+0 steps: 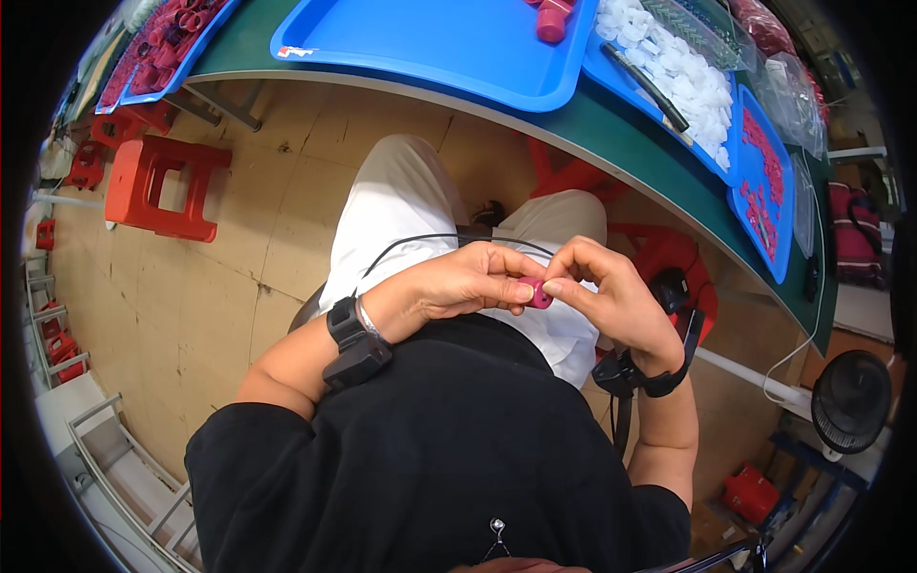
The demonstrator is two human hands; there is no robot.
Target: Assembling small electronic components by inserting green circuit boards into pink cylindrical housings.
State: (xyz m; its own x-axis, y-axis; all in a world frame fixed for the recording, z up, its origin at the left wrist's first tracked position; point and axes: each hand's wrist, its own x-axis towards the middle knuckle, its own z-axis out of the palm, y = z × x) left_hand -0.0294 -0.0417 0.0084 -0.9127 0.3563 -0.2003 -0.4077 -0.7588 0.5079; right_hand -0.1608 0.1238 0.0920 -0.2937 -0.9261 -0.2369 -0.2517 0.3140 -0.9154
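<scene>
Over my lap, both hands meet on a small magenta rounded plastic part (pixel 540 295). My left hand (pixel 463 284) pinches it between thumb and fingers from one side. Thumb and forefinger of my right hand (pixel 611 294) close on its other side. My fingers cover much of the part, and a dark spot shows on its face. Whether the right fingers also hold a smaller piece, I cannot tell. Beyond my knees, a blue tray (pixel 420 72) lies on the green table (pixel 659 158), with a few magenta cylindrical parts (pixel 551 21) at its far right.
White plastic pieces (pixel 659 57) and a black marker pen (pixel 645 86) lie in another blue tray. Small pink pieces (pixel 761 181) fill a tray at right. Magenta parts (pixel 177 43) lie far left. A red stool (pixel 162 191) stands left, a black fan (pixel 850 401) right.
</scene>
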